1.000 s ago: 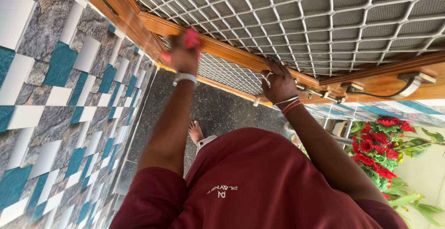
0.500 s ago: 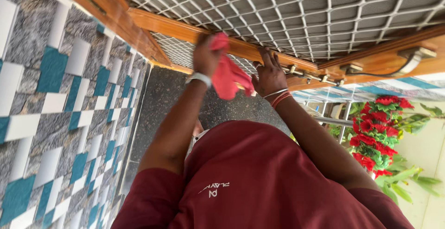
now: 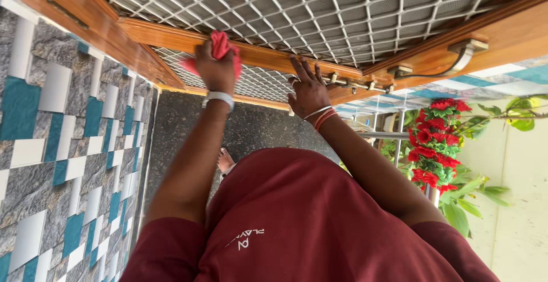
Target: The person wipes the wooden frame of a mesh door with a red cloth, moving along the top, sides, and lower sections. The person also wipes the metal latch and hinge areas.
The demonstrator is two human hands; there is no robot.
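Gripping a bunched pink cloth [image 3: 220, 48], the left hand [image 3: 216, 71] is pressing it against the door's wooden rail [image 3: 257, 53]; the right hand [image 3: 308, 91] is resting there, fingers spread.

I note a dark speckled stone floor [image 3: 251, 131] running along the tiled wall [image 3: 63, 145]. One bare foot [image 3: 225, 159] stands on it, by the wooden door frame [image 3: 257, 56].

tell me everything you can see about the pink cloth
The pink cloth is a soft, crumpled rag of bright pinkish-red fabric, bunched in the left hand. Folds stick out above the fingers and to both sides of the fist. It is pressed against the wooden crossbar of the mesh door. The right hand lies flat on the same bar, apart from the cloth.
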